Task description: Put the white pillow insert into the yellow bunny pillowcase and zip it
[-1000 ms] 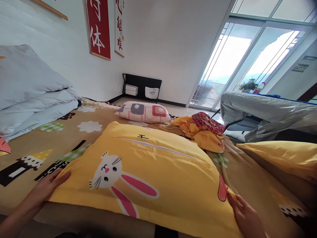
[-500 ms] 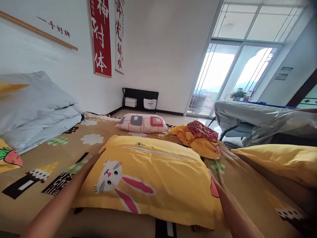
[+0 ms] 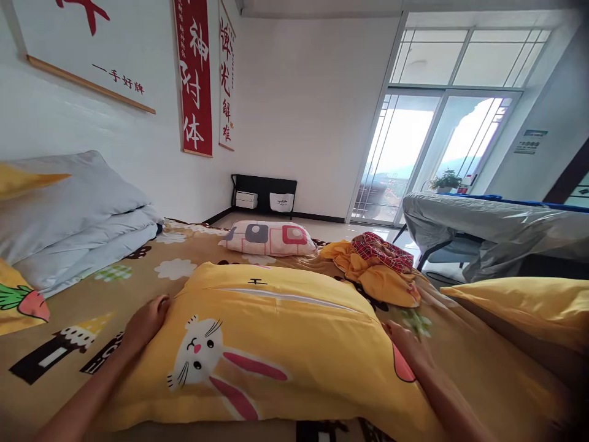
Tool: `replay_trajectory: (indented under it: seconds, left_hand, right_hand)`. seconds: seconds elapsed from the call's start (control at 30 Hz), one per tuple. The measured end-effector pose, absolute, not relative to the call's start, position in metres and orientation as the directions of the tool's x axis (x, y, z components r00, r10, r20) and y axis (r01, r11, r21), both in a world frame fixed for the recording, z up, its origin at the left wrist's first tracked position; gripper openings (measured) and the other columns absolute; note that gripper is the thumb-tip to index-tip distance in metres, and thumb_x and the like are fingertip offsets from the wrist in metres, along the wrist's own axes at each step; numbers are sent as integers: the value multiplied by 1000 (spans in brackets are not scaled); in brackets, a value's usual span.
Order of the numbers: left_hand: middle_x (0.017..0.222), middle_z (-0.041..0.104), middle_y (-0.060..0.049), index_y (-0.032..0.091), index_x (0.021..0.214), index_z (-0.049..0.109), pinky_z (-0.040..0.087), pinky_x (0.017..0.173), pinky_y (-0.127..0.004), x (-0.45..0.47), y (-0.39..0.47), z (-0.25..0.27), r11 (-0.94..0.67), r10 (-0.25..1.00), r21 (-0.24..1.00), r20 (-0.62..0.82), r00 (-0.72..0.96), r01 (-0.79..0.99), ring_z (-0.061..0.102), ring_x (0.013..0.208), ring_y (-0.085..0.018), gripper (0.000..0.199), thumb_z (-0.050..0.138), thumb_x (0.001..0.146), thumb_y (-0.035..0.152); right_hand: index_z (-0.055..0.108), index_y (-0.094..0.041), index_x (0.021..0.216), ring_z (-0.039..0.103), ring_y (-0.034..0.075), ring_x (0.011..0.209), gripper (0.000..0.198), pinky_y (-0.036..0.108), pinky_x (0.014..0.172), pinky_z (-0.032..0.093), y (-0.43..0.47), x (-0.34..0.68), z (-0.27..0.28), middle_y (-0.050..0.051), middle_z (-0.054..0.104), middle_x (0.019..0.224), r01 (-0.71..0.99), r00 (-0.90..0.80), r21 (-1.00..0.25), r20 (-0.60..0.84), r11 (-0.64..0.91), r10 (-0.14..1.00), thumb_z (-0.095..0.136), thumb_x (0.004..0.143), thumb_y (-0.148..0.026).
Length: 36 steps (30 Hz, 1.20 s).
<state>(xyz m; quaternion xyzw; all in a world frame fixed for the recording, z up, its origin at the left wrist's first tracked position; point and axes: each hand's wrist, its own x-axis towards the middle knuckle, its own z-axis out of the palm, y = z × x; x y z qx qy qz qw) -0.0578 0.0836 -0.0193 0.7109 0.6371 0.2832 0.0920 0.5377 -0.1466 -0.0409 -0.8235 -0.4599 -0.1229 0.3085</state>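
A plump yellow pillow [image 3: 313, 344] with a white rabbit face and long pink ears lies across the bed in front of me. A light zip line runs along its far side. At the left end, my left hand [image 3: 151, 316] is closed on the pillow's edge with its fingers curled. My right hand [image 3: 405, 341] grips the opposite end, close to a pink printed patch. Parts of the fingers on both hands are hidden against the cloth.
A brown patterned sheet [image 3: 69, 393] covers the bed. Beyond lie a pink-and-grey pillow [image 3: 267, 238] and a crumpled yellow and red-checked cloth [image 3: 375, 264]. Grey-white bedding [image 3: 87, 215] is stacked at left. Another yellow pillow [image 3: 529, 301] and a plastic-covered table [image 3: 483, 218] stand at right.
The view has tipped upward a little. The rabbit pillow sits lower and nearer in view, and both hands now show at its ends, where earlier mostly forearms were visible.
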Motion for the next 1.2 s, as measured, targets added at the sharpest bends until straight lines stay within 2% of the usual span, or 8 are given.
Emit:
replay_trajectory:
  seconds: [0.13, 0.23, 0.3, 0.5, 0.57, 0.7, 0.8, 1.2]
  left_hand:
    - [126, 62, -10, 20, 124, 57, 42, 97, -34, -43, 66, 11, -517, 795, 344, 533, 290, 784, 56, 116, -25, 53, 34, 88, 50]
    - [128, 61, -8, 22, 123, 58, 36, 106, -36, 3, 48, 36, -768, 619, 222, 498, 608, 600, 51, 122, -23, 45, 34, 93, 45]
    - [129, 60, -8, 22, 126, 56, 38, 105, -36, 38, 37, 44, -832, 552, 202, 408, 727, 517, 51, 121, -23, 43, 36, 94, 44]
    - [107, 62, -11, 17, 106, 61, 43, 90, -38, 84, 39, 47, -847, 528, 118, 302, 794, 519, 55, 101, -26, 44, 46, 89, 55]
    - [104, 63, -10, 18, 99, 62, 41, 89, -38, 84, 48, 49, -855, 517, 116, 256, 817, 505, 55, 99, -26, 44, 46, 88, 58]
    - [104, 64, -9, 19, 98, 63, 39, 89, -37, 86, 54, 47, -868, 496, 113, 192, 847, 483, 56, 99, -25, 44, 42, 91, 57]
    - [100, 64, -10, 17, 95, 63, 41, 84, -36, 90, 47, 35, -857, 514, 103, 223, 828, 504, 58, 95, -25, 47, 37, 93, 55]
    - [86, 67, -9, 17, 86, 61, 42, 70, -29, 96, 31, 16, -778, 607, 42, 305, 734, 627, 63, 83, -21, 49, 22, 100, 43]
  right_hand:
    - [65, -21, 81, 62, 22, 84, 33, 32, 74, 45, -142, 509, -5, 10, 67, 91, 929, 350, -319, 594, -187, 724, 41, 86, -42]
    - [64, -23, 92, 59, 20, 96, 32, 33, 87, 44, -133, 454, 24, 8, 66, 100, 957, 20, -254, 546, 143, 838, 40, 93, -43]
    - [62, -24, 100, 57, 20, 98, 27, 34, 88, 44, -128, 419, 34, 7, 65, 104, 945, -97, -241, 444, 223, 891, 43, 93, -42]
    - [58, -22, 89, 57, 20, 84, 28, 31, 75, 43, -119, 408, 37, 5, 65, 91, 971, 67, -241, 239, -8, 969, 57, 83, -49]
    - [56, -21, 77, 56, 18, 78, 30, 30, 70, 40, -119, 418, 39, 4, 63, 82, 980, 12, -199, 195, 28, 981, 52, 87, -49]
    - [53, -20, 68, 52, 18, 78, 42, 30, 73, 39, -119, 427, 42, 5, 59, 78, 974, -155, -91, 403, 208, 902, 36, 97, -44]
    - [57, -21, 74, 53, 19, 84, 40, 32, 77, 41, -116, 423, 27, 7, 60, 89, 988, -58, -87, 564, 129, 824, 33, 97, -43]
    - [54, -22, 77, 55, 19, 84, 33, 29, 75, 39, -123, 414, 7, 5, 62, 84, 988, 114, -143, 461, -54, 880, 32, 98, -38]
